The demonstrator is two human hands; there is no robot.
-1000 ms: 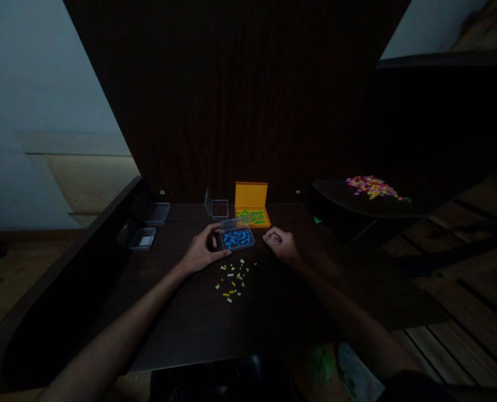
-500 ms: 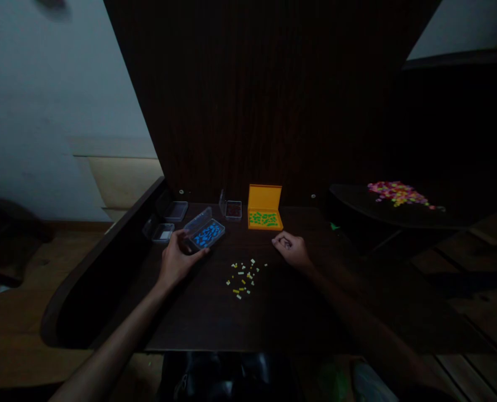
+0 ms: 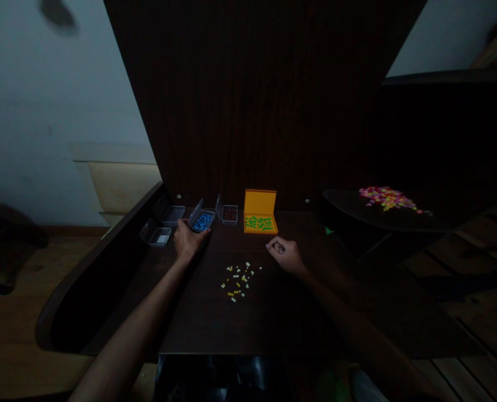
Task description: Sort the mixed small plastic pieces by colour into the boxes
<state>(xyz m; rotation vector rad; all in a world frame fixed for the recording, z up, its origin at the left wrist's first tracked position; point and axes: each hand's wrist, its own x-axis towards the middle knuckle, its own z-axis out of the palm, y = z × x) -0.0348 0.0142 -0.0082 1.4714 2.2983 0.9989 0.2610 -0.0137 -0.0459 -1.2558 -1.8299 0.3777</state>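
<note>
My left hand (image 3: 186, 241) reaches to the back left of the dark table (image 3: 240, 318) and grips a clear box of blue pieces (image 3: 202, 220), whose lid stands open. My right hand (image 3: 285, 255) rests on the table as a loose fist; what it holds, if anything, I cannot make out. A scatter of small yellow and white pieces (image 3: 238, 278) lies between the two hands. Behind them stands an open orange box with green pieces (image 3: 259, 219) and a clear box of dark red pieces (image 3: 229, 213).
Two more clear boxes (image 3: 161, 237) (image 3: 173, 214) sit at the table's far left. A pile of pink and yellow pieces (image 3: 385, 197) lies on a dark round surface at the right. A dark wooden panel (image 3: 257, 100) rises behind the table.
My left hand has carried the box of blue pieces from the table's middle to the back left row. My right hand has stayed in place as a fist.
</note>
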